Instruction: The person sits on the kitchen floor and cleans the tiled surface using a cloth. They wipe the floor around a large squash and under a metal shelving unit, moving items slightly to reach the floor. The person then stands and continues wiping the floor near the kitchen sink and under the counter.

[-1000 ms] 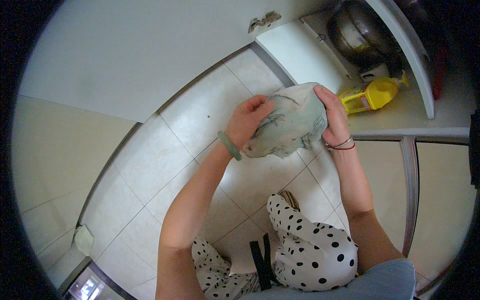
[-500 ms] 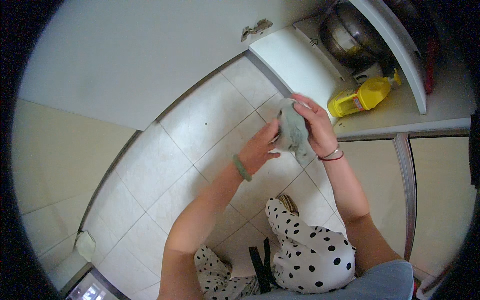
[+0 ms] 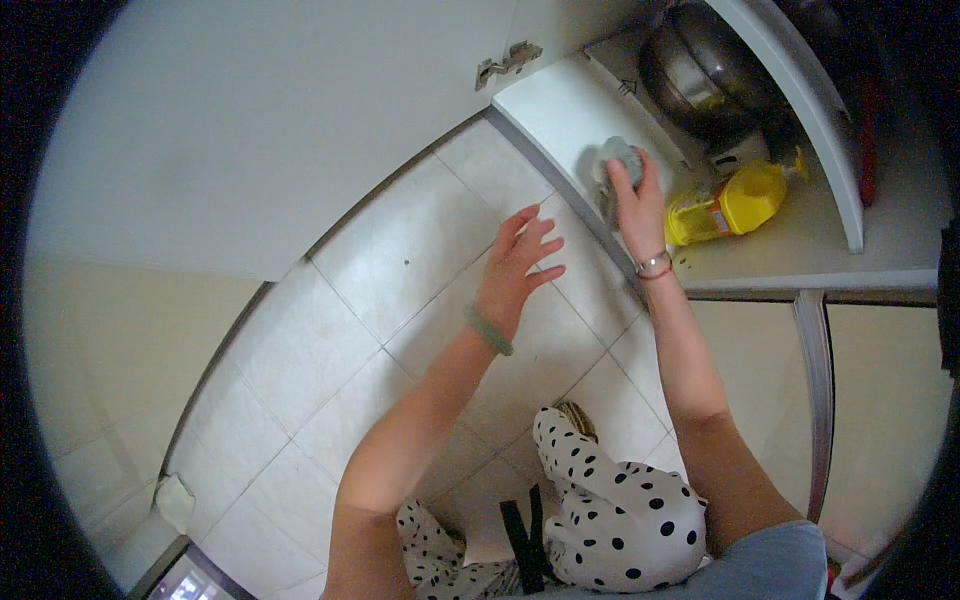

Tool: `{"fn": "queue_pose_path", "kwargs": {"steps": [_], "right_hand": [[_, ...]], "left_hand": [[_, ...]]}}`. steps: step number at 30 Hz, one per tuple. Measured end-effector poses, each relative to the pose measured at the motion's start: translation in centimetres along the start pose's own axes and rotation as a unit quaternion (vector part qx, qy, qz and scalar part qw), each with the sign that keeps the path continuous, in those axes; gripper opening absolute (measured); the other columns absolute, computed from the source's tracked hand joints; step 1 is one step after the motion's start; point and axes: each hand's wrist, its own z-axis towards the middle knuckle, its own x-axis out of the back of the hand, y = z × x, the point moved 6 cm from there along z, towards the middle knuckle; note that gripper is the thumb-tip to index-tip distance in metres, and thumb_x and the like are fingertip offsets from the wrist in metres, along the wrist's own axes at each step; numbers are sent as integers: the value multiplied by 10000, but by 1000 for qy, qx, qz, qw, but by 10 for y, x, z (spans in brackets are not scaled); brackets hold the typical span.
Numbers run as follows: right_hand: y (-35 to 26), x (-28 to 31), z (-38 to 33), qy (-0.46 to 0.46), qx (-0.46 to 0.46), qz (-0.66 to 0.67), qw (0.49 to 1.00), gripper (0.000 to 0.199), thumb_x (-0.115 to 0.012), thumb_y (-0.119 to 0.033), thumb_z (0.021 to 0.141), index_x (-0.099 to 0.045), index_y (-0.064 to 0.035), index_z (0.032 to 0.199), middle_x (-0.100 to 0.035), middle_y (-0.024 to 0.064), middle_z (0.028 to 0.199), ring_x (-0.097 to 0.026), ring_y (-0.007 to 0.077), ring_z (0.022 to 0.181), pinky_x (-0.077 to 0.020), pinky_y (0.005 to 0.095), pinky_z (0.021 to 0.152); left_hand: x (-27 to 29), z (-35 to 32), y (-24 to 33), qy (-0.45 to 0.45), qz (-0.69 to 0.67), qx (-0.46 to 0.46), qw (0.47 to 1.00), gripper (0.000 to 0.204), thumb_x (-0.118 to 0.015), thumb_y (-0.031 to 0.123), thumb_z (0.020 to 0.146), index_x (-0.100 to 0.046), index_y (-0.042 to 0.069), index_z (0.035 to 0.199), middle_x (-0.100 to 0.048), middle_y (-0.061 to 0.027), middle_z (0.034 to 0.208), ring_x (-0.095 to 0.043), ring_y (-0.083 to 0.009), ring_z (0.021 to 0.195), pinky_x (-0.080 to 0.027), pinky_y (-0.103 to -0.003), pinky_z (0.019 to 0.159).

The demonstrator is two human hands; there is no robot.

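Note:
A grey-green cloth (image 3: 622, 156) is bunched in my right hand (image 3: 640, 205), just inside the open cabinet, over its white bottom board (image 3: 560, 110). Part of the cloth hangs down past the board's front edge. To the right of that hand a yellow pump bottle (image 3: 740, 203) lies tilted on the cabinet floor. My left hand (image 3: 518, 265) hovers over the floor tiles with its fingers spread and nothing in it. A green bangle (image 3: 488, 330) circles my left wrist.
Behind the bottle sits a dark metal pot (image 3: 700, 70) in the cabinet. The cabinet door (image 3: 300, 120) stands open at upper left on a metal hinge (image 3: 508, 64). A curved white panel edge (image 3: 815, 110) borders the right side. Light tiles (image 3: 400, 250) cover the floor.
My right hand has carried the cloth up into the cabinet opening. My left hand has let go of it and stays behind over the tiles, fingers spreading.

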Motion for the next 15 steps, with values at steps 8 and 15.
{"fn": "queue_pose_path", "kwargs": {"steps": [8, 15], "right_hand": [[21, -99, 34, -34, 153, -209, 965, 499, -528, -286, 902, -462, 101, 1210, -396, 282, 1344, -354, 412, 1274, -279, 449, 1073], [7, -162, 146, -55, 132, -267, 953, 490, -492, -288, 903, -465, 82, 1224, -432, 280, 1313, -391, 396, 1248, -314, 437, 1049]], "left_hand": [[40, 7, -42, 31, -15, 102, 994, 538, -503, 408, 938, -373, 94, 1356, -496, -108, 1302, -533, -249, 1145, -483, -385, 904], [43, 12, -44, 23, -53, 126, 990, 511, -504, 401, 938, -403, 102, 1340, -514, -94, 1294, -559, -232, 1100, -481, -365, 890]]}}
